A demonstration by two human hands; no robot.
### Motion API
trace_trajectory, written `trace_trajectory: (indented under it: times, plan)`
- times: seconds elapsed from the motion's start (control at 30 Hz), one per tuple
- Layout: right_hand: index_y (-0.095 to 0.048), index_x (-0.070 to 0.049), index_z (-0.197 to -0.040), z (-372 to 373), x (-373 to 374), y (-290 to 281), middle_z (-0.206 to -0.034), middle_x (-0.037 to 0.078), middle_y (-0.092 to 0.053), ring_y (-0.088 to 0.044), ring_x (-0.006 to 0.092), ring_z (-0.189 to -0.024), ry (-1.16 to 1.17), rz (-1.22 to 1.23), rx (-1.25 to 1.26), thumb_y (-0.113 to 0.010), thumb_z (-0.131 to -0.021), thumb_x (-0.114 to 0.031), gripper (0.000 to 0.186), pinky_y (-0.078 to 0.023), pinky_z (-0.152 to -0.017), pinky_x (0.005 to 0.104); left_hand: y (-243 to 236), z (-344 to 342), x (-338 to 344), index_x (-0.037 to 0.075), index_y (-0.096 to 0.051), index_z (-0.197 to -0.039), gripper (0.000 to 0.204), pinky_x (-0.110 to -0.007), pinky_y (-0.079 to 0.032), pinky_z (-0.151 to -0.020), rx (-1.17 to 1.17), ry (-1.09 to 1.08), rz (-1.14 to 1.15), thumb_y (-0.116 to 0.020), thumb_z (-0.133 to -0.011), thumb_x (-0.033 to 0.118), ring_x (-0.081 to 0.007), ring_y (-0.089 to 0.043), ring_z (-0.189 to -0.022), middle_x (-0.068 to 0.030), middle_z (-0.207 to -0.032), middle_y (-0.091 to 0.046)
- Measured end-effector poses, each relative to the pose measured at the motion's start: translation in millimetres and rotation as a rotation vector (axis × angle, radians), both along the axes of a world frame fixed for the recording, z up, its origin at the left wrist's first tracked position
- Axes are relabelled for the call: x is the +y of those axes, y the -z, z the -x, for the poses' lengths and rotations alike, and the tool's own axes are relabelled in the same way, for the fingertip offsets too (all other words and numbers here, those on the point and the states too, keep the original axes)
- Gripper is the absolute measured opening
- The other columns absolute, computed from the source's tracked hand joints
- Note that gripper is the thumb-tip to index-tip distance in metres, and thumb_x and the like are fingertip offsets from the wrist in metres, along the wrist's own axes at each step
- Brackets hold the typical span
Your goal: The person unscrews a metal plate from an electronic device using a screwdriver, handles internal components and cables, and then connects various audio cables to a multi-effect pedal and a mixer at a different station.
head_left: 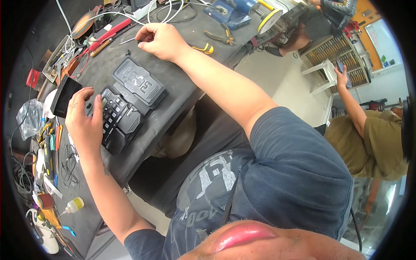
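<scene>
My left hand (83,123) rests at the left side of an open black tool case, thumb and fingers spread apart. Its fingertips reach the edge of a black box-shaped piece (65,96). One half of the case (139,82) has raised grey panels; the other half (117,115) carries rows of small inserts in slots. Beyond the case, my right hand (160,42) is closed in a pinch on a small screwdriver (127,41), its thin shaft pointing left and its dark handle mostly hidden by the fingers. A tiny black part (128,53) lies below the shaft.
Pliers (223,35) and a yellow-black tool (203,48) lie beyond my right forearm. Red bar (110,34), cables and hand tools crowd the left side. A small yellow-labelled bottle (74,205) stands near my left forearm. At right, a person holds a phone (340,66).
</scene>
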State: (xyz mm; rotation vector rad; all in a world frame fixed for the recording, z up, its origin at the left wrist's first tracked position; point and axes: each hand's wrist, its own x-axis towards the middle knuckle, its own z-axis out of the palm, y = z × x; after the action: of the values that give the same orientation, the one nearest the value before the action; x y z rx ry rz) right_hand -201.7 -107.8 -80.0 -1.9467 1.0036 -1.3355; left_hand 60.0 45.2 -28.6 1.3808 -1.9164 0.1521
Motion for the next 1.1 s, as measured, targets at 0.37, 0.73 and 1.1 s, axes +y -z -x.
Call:
trace_trajectory:
  times: [0.37,0.73,1.1]
  plan:
    - [-0.076,-0.003,-0.101,-1.9,-2.4,2.5,-0.087,0.005,-0.075,-0.069,0.0115,-0.082,0.001,-0.033,-0.015,-0.076,-0.082,-0.010,0.021,-0.056,-0.077,0.0286,0.4,0.9,0.7,0.000,-0.068,-0.107,0.020,-0.038,-0.055,-0.090,-0.010,0.004,0.015,-0.075,-0.088,0.005,-0.0288,-0.070,-0.102,-0.0132,-0.109,-0.073]
    - [-0.076,-0.004,-0.101,-1.5,-4.0,4.4,-0.088,0.006,-0.076,-0.070,0.0121,-0.082,0.011,0.007,0.002,-0.076,-0.080,-0.011,0.022,-0.057,-0.078,0.0292,1.3,-0.3,-0.5,-0.001,-0.068,-0.106,0.019,-0.038,-0.053,-0.092,-0.023,0.023,0.012,-0.075,-0.089,0.006,-0.0299,-0.070,-0.103,-0.0132,-0.110,-0.072]
    - [-0.076,-0.004,-0.100,-1.6,-3.8,5.0,-0.087,0.006,-0.075,-0.070,0.0125,-0.081,0.012,0.018,0.008,-0.075,-0.080,-0.011,0.021,-0.057,-0.077,0.0294,2.4,-0.2,-1.2,-0.001,-0.068,-0.106,0.019,-0.038,-0.053,-0.093,-0.017,0.021,0.003,-0.075,-0.090,0.007,-0.0299,-0.070,-0.104,-0.0131,-0.110,-0.072]
